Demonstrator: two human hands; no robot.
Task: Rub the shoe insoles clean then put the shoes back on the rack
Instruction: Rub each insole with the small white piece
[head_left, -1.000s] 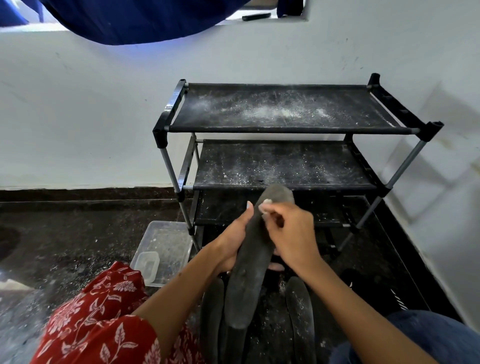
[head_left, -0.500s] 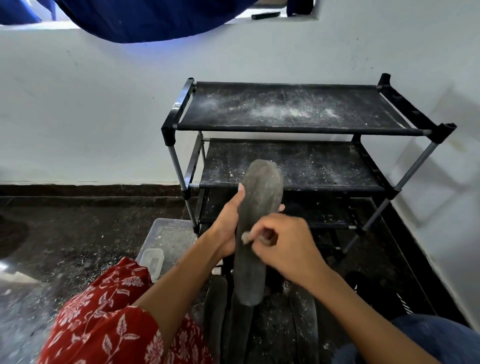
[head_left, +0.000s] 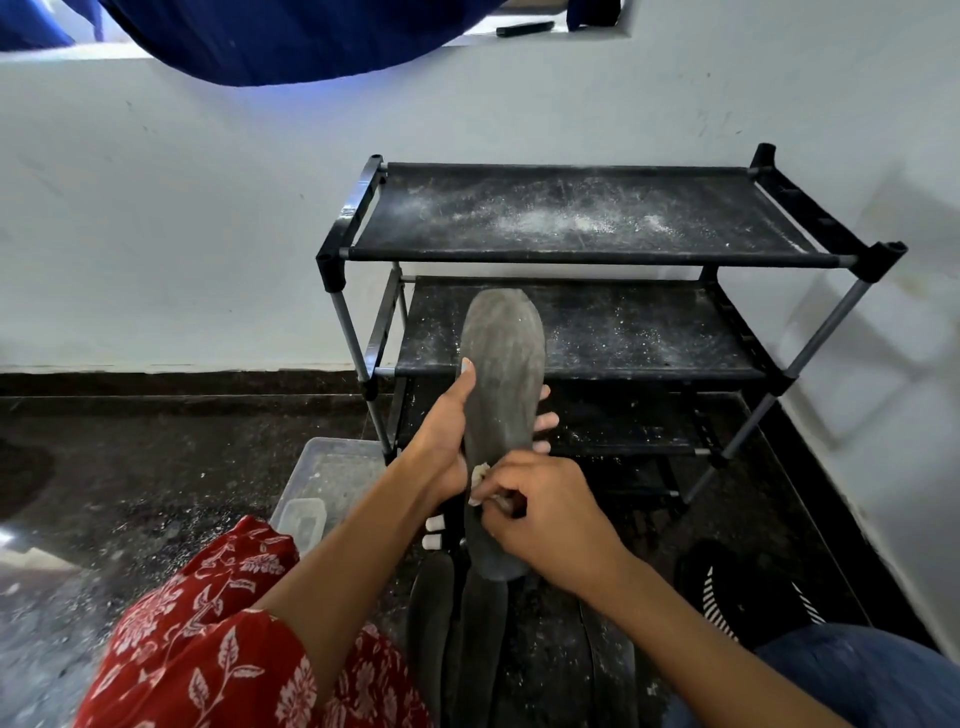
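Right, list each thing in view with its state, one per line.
Left hand: gripping the insole.
Right hand: pinching a small pale wad against it.
Insole: held upright, grey, dusty.
Shoe rack: shelves bare, powder-speckled.
Plastic tub: open, on floor.
Spare insoles: lying flat.

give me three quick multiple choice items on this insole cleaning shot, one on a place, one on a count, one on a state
1. Where is the clear plastic tub?
A. on the top shelf
B. on the floor left of the black metal shoe rack
C. on the person's lap

2. How many shoes stand on the rack?
A. none
B. two
C. four

3. How is the grey foam insole held?
A. flat on the floor
B. on a shelf
C. raised in the left hand

Answers: 1 B, the tub sits beside the rack's left legs. 2 A, the visible shelves carry only white dust. 3 C, the left hand grips it while the right hand rubs.
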